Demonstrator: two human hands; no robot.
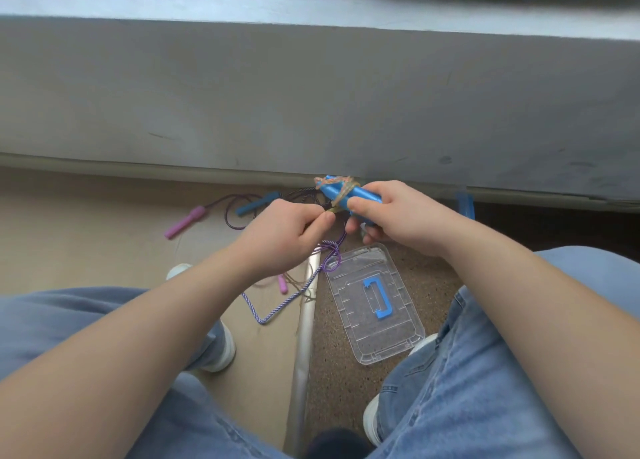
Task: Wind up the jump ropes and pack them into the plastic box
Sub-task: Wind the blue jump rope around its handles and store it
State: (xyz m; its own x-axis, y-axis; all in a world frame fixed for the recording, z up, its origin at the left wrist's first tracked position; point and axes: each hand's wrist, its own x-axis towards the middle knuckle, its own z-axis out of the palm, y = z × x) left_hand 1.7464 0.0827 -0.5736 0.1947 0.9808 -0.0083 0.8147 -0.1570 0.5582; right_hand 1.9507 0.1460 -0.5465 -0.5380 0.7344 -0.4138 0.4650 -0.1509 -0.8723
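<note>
The pair of blue plastic jump-rope handles [360,195] is held in the air at mid-view, above the floor [86,233], with an orange-and-yellow cord [337,184] wound round their far end. The right hand [398,216] has its grip curled round the handles. The left hand [287,236], at their 8 o'clock, pinches the cord's loose end. To finish well, I judge the left should pull that end taut and tuck it under a winding while the right holds both handles side by side, so the coil cannot slip.

At 5 o'clock lies a clear plastic lid with a blue carry handle [346,320]; the box itself I cannot make out. A purple-and-white braided rope [287,299] lies at 7 o'clock, a pink handle [185,221] and a teal handle [256,204] at 9 o'clock.
</note>
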